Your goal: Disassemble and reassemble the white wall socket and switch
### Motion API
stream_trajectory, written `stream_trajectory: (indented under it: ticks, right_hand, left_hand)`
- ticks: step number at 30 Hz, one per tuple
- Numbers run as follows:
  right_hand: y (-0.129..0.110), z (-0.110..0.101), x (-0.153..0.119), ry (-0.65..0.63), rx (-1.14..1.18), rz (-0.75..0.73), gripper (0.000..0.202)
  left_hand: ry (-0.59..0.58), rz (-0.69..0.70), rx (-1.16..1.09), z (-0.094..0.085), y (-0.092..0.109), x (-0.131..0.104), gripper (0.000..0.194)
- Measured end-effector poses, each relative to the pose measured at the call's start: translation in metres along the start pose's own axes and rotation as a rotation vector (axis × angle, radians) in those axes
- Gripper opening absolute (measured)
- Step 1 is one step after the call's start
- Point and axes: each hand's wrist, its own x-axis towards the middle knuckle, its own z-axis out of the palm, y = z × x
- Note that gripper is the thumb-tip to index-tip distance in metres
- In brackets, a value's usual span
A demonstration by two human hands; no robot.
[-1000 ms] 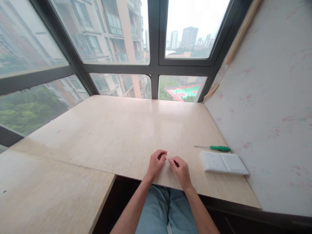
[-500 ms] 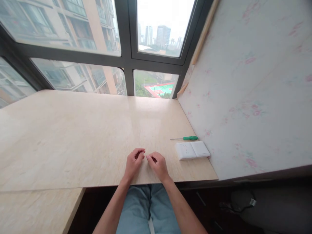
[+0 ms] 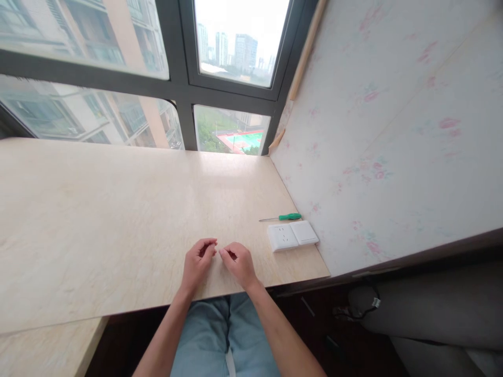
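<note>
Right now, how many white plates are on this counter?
2: the socket plate nearer your right hand, and the plain-faced plate next to it, nearer the wall. Any underneath would be hidden.

Window [image 3: 238, 63] daylight | sky [image 3: 243, 13] washed out | countertop [image 3: 118, 209] sheen | floor [image 3: 353, 348] dim

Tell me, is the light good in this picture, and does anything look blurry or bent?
Head view: the sky is nearly white, the distant buildings hazy; head view: pale sheen on the tabletop's far side, dark floor below; head view: leaning window frame, perhaps wide-angle distortion; head view: left hand and right hand fairly sharp.
</note>
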Motion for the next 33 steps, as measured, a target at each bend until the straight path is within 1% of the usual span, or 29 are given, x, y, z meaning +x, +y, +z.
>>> stream_trajectory:
  ticks: [4, 8, 17, 33]
  right_hand:
    - [0.0011, 0.0, -0.0007, 0.002, -0.002, 0.007, 0.025]
    - [0.002, 0.0, -0.0016, -0.008, 0.016, 0.016, 0.025]
    - [0.0044, -0.0009, -0.0051, -0.036, 0.08, 0.014, 0.025]
    - [0.0049, -0.0005, -0.0049, -0.033, 0.025, 0.003, 0.026]
  left_hand:
    - [0.01, 0.006, 0.008, 0.0005, -0.0004, 0.0, 0.027]
    - [0.006, 0.02, -0.03, 0.0016, 0.0003, -0.0006, 0.023]
    - [0.038, 0.061, 0.01, 0.0047, -0.0027, -0.0019, 0.021]
    - [0.031, 0.061, -0.026, 0.0042, -0.0018, -0.0035, 0.02]
